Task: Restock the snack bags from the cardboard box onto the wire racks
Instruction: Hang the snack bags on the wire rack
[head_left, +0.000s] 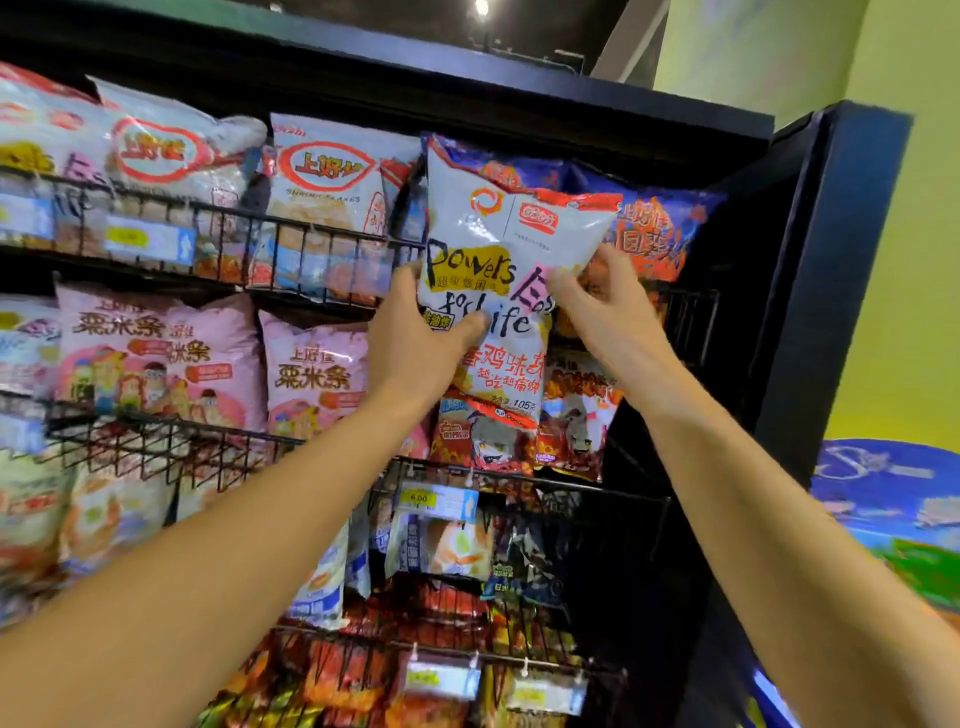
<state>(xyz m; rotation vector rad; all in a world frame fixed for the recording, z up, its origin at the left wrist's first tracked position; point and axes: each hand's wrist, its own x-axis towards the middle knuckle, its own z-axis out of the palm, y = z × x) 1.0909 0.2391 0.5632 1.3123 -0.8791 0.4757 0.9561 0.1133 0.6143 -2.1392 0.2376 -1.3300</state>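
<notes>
In the head view, both forearms are stretched up and forward towards a black display stand. A white snack bag (493, 270) is held upright between the two hands, in front of the upper right wire rack (691, 322). The left hand (415, 332) is wrapped round the bag's left edge, the thumb laid across its printed front and the fingers hidden behind it. The right hand (602, 306) is closed on the bag's right edge, fingers curled and pinching the film; its fingertips are partly covered by the packet.

The bag is glossy, puffed plastic, crinkled at its sealed top, printed with black, yellow and red lettering. Behind it, dark blue bags with flame print (649, 234) are seen in the same rack, largely covered. To the left, white bags with a red oval logo (327, 182) stand in a neighbouring black wire basket (291, 244), and pink bags (311, 374) fill the row below. Red packets (483, 436) sit under the held bag. A yellow price tag (418, 498) is clipped to a lower basket, whose contents are dim and hard to make out. The leftmost bags are blurred and cut off by the frame edge. A yellow-green wall (904, 260) is seen at right.
</notes>
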